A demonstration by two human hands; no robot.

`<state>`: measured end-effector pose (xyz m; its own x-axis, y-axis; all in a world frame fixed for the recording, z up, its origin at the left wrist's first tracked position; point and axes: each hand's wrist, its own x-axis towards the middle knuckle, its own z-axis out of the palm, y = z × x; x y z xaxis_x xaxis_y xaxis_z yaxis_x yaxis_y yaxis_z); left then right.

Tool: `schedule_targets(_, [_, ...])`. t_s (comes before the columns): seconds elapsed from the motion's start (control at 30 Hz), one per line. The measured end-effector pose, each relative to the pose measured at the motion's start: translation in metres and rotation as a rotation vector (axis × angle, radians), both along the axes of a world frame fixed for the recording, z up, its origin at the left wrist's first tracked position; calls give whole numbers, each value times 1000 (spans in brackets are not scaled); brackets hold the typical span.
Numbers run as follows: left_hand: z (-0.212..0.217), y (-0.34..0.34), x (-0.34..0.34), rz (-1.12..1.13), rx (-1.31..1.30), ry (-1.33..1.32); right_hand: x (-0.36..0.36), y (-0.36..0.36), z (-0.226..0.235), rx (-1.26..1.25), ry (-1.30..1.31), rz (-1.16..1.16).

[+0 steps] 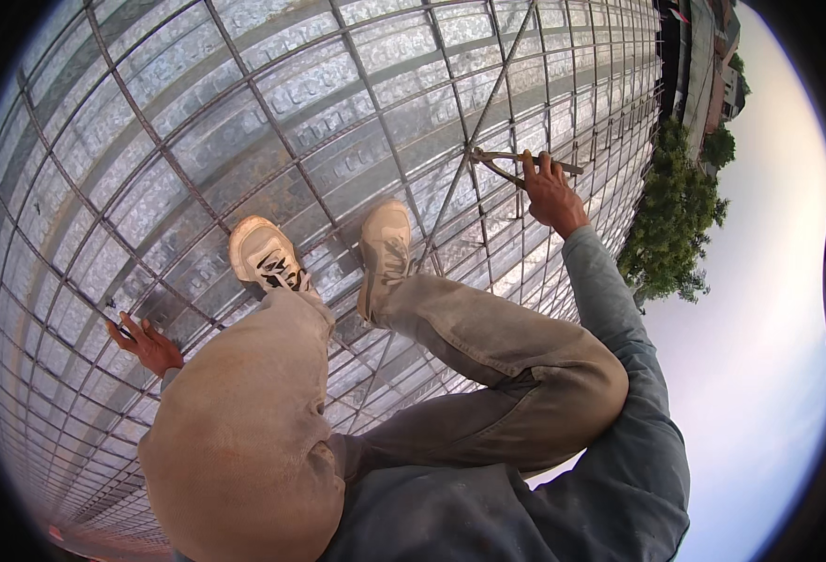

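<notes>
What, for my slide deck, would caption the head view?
Right hand grips pincers at a rebar mesh crossing above ribbed metal decking.

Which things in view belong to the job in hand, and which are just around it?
Likely in the job:
steel mesh, the left hand close to it
pincers, gripped by the right hand
metal sheeting under the mesh

Just around:
trees
building

Two hands (156, 352) (553, 199) (one left, one right), two shoes (261, 251) (386, 248), two trouser legs (244, 421) (497, 332), one pair of pincers (501, 155)
</notes>
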<state>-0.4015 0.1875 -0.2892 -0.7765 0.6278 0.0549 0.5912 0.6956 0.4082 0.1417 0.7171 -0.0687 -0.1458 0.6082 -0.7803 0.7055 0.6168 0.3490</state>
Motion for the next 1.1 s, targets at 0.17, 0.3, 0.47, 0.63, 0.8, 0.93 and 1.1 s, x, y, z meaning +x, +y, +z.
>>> schedule_targets(0.17, [13,10,18,2,-31,-21,19,-18,-9,181,118,225])
schedule_targets(0.3, [24,4,36,26,-47,-39,28,-20,-3,279,196,310])
schedule_targets(0.47, [47,0,36,4,-107,-29,35,-12,-2,307,194,276])
schedule_targets(0.63, [60,-14,46,13,-146,-45,36,-14,-11,305,198,346])
schedule_targets(0.8, [68,-31,47,34,-156,-47,26,-16,-14,322,172,395])
schedule_targets(0.93, [64,-26,44,23,-141,-38,4,-13,0,225,103,384])
schedule_targets(1.1, [58,-12,42,10,-126,-9,-3,1,10,-48,146,-60])
